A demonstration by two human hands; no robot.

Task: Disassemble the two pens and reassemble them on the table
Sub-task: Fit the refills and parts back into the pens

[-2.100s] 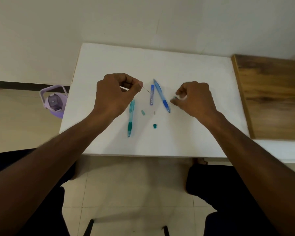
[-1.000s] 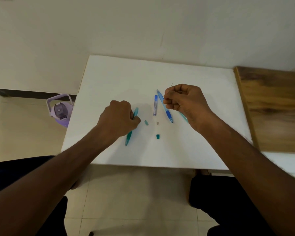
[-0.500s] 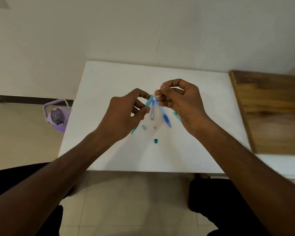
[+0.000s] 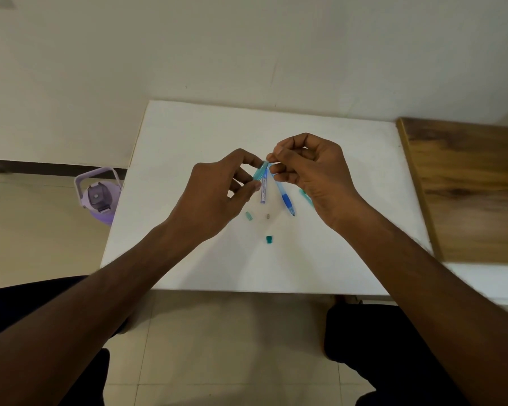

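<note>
Hands meet above the table [image 4: 188, 136]: the left hand [image 4: 214, 197] pinches the teal pen barrel [image 4: 260, 172], open end tilted toward the right hand [image 4: 311, 171], whose fingertips are pressed together, apparently on a thin insert too fine to see. The blue pen [image 4: 285, 197] lies just below the right hand, loose caps [image 4: 269, 240] nearer the person.

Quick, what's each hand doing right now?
Left hand: closed, holding the teal pen.
Right hand: fingers pinched at the pen's top end; what they hold cannot be told.
</note>
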